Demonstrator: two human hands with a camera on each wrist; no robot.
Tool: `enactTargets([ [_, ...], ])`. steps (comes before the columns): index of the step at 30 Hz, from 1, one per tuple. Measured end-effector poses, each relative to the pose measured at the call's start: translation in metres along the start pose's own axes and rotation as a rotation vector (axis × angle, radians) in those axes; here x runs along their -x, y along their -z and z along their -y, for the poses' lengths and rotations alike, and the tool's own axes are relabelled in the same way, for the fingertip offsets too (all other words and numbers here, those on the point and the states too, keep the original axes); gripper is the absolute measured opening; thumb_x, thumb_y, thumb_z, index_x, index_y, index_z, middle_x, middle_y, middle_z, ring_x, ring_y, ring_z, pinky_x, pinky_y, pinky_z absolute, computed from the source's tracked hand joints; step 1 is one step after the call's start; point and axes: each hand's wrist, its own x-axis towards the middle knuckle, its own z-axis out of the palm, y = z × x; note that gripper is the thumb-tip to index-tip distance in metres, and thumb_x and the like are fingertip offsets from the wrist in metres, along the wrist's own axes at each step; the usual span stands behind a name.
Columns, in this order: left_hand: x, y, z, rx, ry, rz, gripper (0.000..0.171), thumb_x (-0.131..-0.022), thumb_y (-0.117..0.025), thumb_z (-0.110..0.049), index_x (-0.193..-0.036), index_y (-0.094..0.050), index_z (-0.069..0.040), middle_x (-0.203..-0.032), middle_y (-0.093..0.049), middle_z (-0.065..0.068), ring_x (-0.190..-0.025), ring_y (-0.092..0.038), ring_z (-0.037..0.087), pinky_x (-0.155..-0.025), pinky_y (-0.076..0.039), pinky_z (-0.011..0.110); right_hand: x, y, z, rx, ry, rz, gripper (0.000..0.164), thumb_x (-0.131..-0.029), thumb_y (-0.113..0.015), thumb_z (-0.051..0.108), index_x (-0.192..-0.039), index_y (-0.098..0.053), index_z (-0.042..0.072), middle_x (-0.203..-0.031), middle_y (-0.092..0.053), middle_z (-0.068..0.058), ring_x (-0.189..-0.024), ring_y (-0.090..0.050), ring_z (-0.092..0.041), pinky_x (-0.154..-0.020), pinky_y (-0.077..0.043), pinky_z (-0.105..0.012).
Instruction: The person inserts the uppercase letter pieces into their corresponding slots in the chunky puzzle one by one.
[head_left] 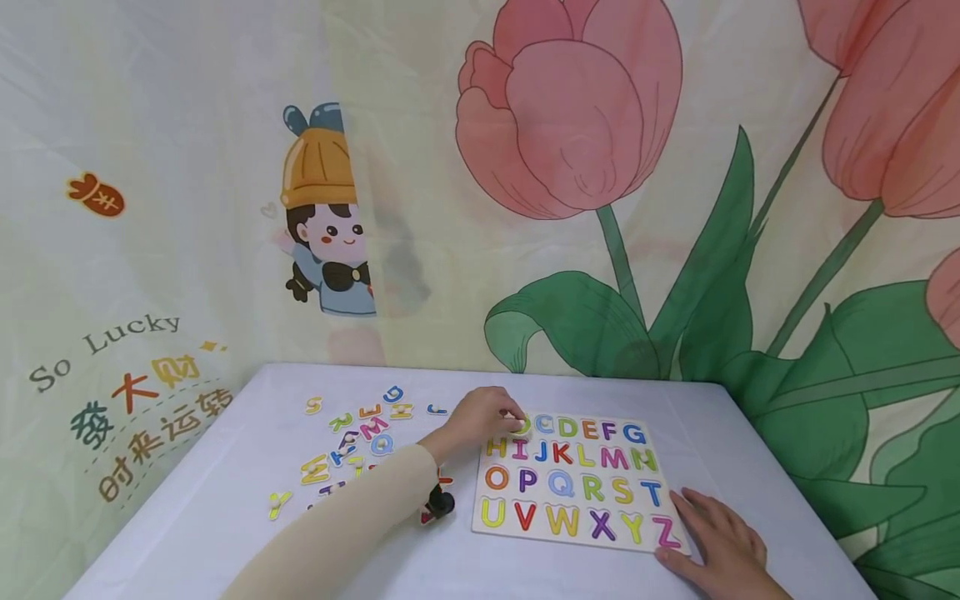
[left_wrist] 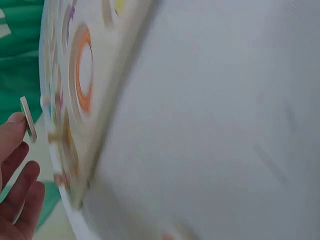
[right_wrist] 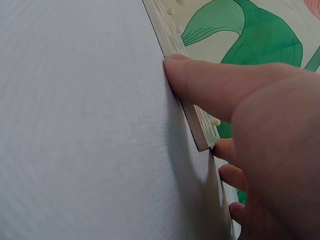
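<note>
My left hand (head_left: pixel 483 418) is over the top left corner of the alphabet puzzle board (head_left: pixel 577 548). Its thumb and fingers pinch a thin letter piece (left_wrist: pixel 28 120), seen edge-on in the left wrist view, so which letter it is cannot be told. The hand covers the start of the board's top row. At the opposite corner, my right hand (head_left: pixel 722 543) holds the board, the thumb against the front edge and the fingers along the right side. The right wrist view shows that thumb (right_wrist: pixel 200 82) pressed to the board's edge (right_wrist: pixel 192 120).
Several loose letter pieces lie left of the board, among them a yellow Y (head_left: pixel 279 504), a blue Q (head_left: pixel 382 443) and an orange S (head_left: pixel 312 406). My left forearm (head_left: pixel 337 525) crosses over part of them. A printed curtain (head_left: pixel 420 167) hangs behind the white table (head_left: pixel 225 467).
</note>
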Motion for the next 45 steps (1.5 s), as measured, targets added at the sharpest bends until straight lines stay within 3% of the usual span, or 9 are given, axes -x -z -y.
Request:
enactTargets([
  [8, -0.019, -0.036, -0.037, 0.045, 0.033, -0.042, 0.009, -0.096, -0.082, -0.030, -0.103, -0.085, -0.025, -0.092, -0.066, -0.016, -0.083, -0.056, 0.002, -0.080, -0.050, 0.024, 0.001, -0.001, 0.002, 0.010, -0.004, -0.013, 0.107, -0.086, -0.075, 0.069, -0.162, -0.039, 0.003, -0.163, -0.028, -0.028, -0.140, -0.018, -0.062, -0.100, -0.015, -0.088],
  [12, -0.030, -0.048, -0.045, 0.033, 0.015, -0.090, 0.008, -0.096, -0.082, -0.028, -0.102, -0.084, -0.023, -0.095, -0.068, -0.010, -0.085, -0.057, 0.004, -0.082, -0.051, 0.025, 0.002, 0.001, 0.003, 0.007, -0.003, -0.015, 0.106, -0.087, -0.075, 0.069, -0.162, -0.039, 0.002, -0.163, -0.028, -0.028, -0.139, -0.017, -0.062, -0.100, -0.014, -0.087],
  [18, -0.039, -0.059, -0.048, 0.037, 0.014, -0.100, 0.008, -0.096, -0.081, -0.026, -0.101, -0.084, -0.020, -0.096, -0.067, -0.007, -0.086, -0.057, 0.004, -0.083, -0.050, 0.025, 0.002, 0.001, 0.002, 0.014, -0.002, -0.017, 0.107, -0.086, -0.075, 0.070, -0.161, -0.040, 0.001, -0.162, -0.030, -0.029, -0.140, -0.020, -0.062, -0.101, -0.016, -0.087],
  [28, -0.048, -0.061, -0.056, 0.019, 0.057, -0.068, 0.007, -0.096, -0.081, -0.028, -0.097, -0.083, -0.021, -0.091, -0.063, -0.009, -0.082, -0.054, 0.005, -0.080, -0.048, 0.025, 0.001, 0.001, -0.001, -0.006, 0.021, -0.020, 0.105, -0.087, -0.075, 0.067, -0.161, -0.040, 0.001, -0.162, -0.029, -0.029, -0.140, -0.019, -0.061, -0.100, -0.014, -0.087],
  [38, -0.052, -0.063, -0.061, 0.046, 0.141, -0.076, 0.009, -0.095, -0.083, -0.030, -0.089, -0.080, -0.024, -0.088, -0.059, -0.010, -0.084, -0.052, 0.007, -0.081, -0.047, 0.027, 0.001, 0.001, -0.001, 0.002, 0.033, -0.025, 0.104, -0.088, -0.075, 0.065, -0.160, -0.040, -0.001, -0.161, -0.031, -0.029, -0.139, -0.021, -0.061, -0.099, -0.015, -0.087],
  [45, -0.052, -0.062, -0.062, 0.057, 0.162, -0.082, 0.010, -0.095, -0.082, -0.030, -0.089, -0.079, -0.024, -0.088, -0.059, -0.010, -0.084, -0.053, 0.007, -0.082, -0.046, 0.027, 0.001, 0.002, 0.000, 0.013, 0.039, -0.022, 0.103, -0.089, -0.075, 0.064, -0.160, -0.040, -0.002, -0.160, -0.031, -0.030, -0.138, -0.021, -0.062, -0.099, -0.016, -0.087],
])
